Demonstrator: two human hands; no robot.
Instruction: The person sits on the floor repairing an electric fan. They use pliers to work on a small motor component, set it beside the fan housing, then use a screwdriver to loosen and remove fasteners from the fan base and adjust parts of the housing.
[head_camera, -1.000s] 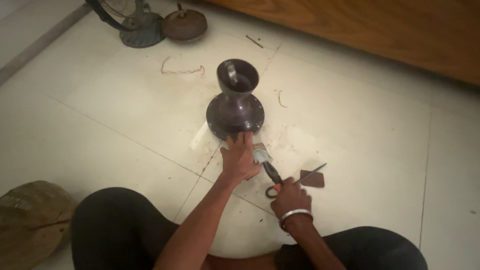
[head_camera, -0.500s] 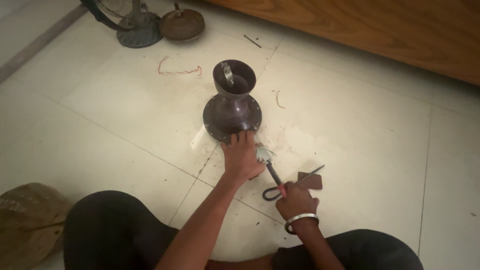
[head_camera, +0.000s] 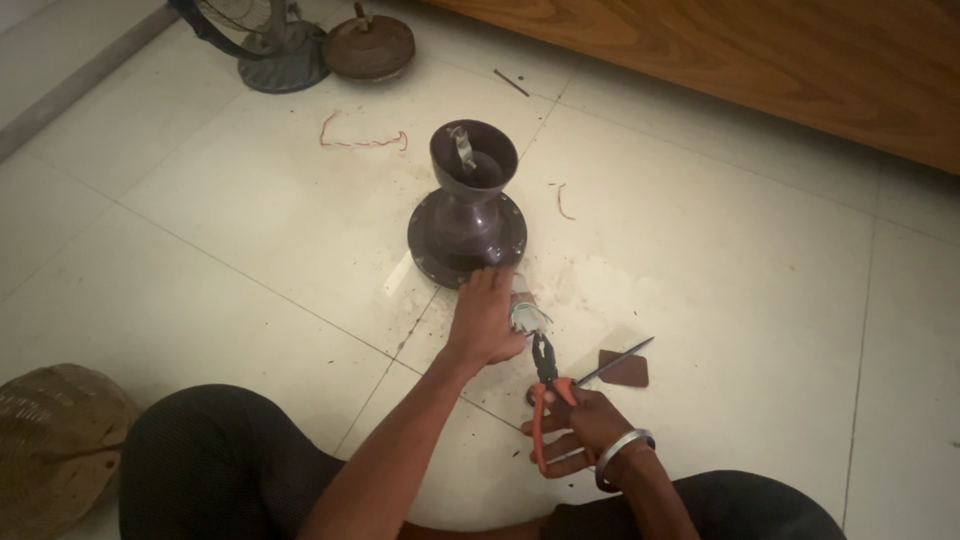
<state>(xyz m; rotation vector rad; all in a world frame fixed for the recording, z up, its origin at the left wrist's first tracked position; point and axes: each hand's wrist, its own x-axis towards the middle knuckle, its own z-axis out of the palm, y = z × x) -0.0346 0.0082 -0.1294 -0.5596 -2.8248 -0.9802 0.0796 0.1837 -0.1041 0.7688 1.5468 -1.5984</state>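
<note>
Left hand (head_camera: 487, 322) pinching one small metal part (head_camera: 527, 316) beside the dark housing (head_camera: 467, 218); right hand (head_camera: 583, 428) squeezing one pair of orange-handled pliers (head_camera: 546, 388), nose pointing away, gripping that part, mid-floor (head_camera: 250, 250).

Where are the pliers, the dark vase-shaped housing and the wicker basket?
pliers (head_camera: 545, 362): head view, on the pivot behind the nose.
dark vase-shaped housing (head_camera: 468, 215): head view, on the narrow neck.
wicker basket (head_camera: 55, 440): head view, on the woven side.
</note>
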